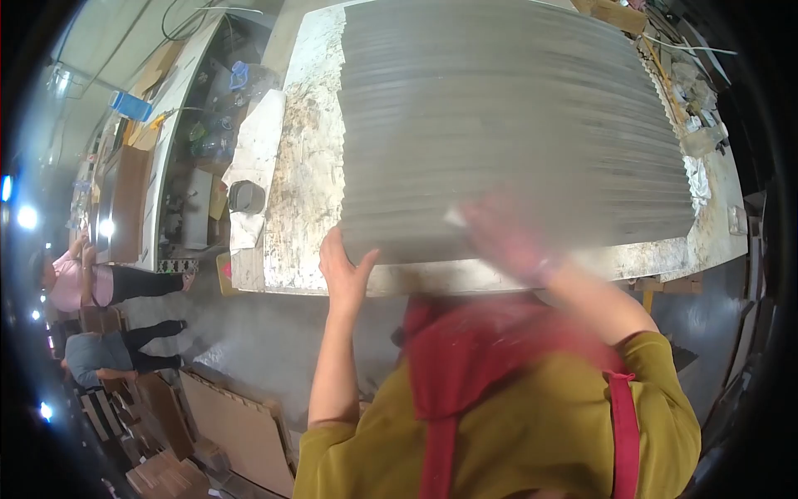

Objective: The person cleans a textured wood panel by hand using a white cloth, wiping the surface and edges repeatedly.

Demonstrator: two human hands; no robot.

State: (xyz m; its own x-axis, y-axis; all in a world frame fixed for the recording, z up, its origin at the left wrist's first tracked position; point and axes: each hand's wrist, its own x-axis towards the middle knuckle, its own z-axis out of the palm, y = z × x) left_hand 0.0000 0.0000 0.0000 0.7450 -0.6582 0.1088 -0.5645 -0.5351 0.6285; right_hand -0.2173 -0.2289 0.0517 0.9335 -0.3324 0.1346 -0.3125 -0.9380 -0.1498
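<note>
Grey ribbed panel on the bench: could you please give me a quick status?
Left hand flat on grey ribbed panel near edge. Right hand blurred, on panel surface. Nothing blocking.

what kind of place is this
Probably a workshop or small factory: a large grey ribbed panel lies on a stained workbench, a cluttered side bench holds tools and bottles, and cardboard pieces lean on the dusty floor.

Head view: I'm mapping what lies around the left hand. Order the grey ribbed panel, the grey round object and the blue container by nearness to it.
From the left hand:
1. Grey ribbed panel, touching it, on the bench.
2. Grey round object, up-left, on the bench's left edge.
3. Blue container, far upper left.
</note>
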